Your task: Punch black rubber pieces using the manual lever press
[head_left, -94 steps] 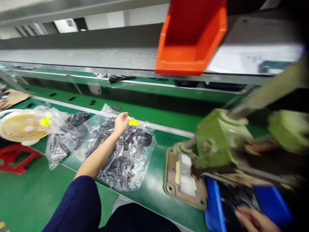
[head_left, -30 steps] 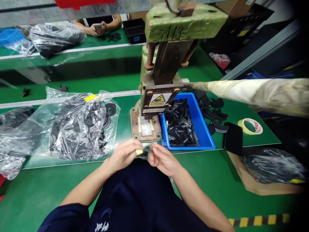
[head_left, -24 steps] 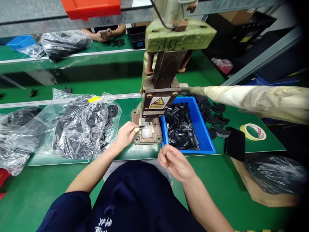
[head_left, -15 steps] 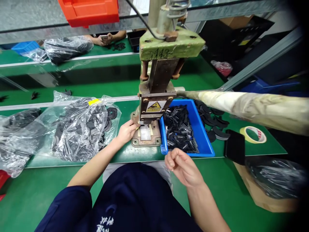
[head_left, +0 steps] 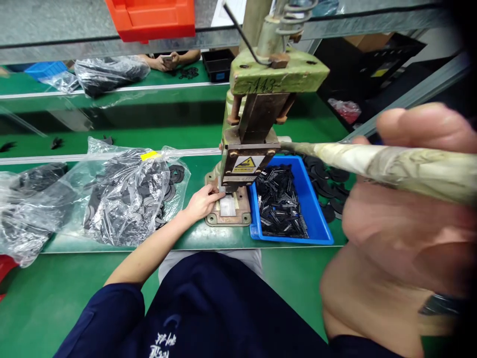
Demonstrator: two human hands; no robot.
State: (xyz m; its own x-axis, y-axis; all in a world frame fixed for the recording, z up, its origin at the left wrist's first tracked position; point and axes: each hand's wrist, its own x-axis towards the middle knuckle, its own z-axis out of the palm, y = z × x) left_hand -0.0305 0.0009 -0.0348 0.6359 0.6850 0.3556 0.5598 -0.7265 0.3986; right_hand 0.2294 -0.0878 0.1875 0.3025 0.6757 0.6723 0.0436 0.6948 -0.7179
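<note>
A hand-operated press (head_left: 248,164) with a warning label stands before me. My left hand (head_left: 204,201) is at its base plate (head_left: 244,206), fingertips pinched together under the ram at a small black part (head_left: 228,194). Most of that part is hidden by the fingers and the ram. Close to the camera and blurred, my right hand (head_left: 402,223) is closed around the press's long, tape-wrapped lever (head_left: 372,158). Its fingers show above the bar and its palm below.
Right of the press, a blue bin (head_left: 318,223) holds many small black parts. Curved dark pieces (head_left: 324,184) lie beyond it. On the left are clear plastic bags (head_left: 122,199) of dark pieces. An orange bin (head_left: 152,20) sits overhead. Across the bench, another person's hands (head_left: 167,60) hold a phone.
My right hand has risen from in front of the blue bin to the lever at the right and closed around it. My left hand stays at the press base. The view has shifted slightly.
</note>
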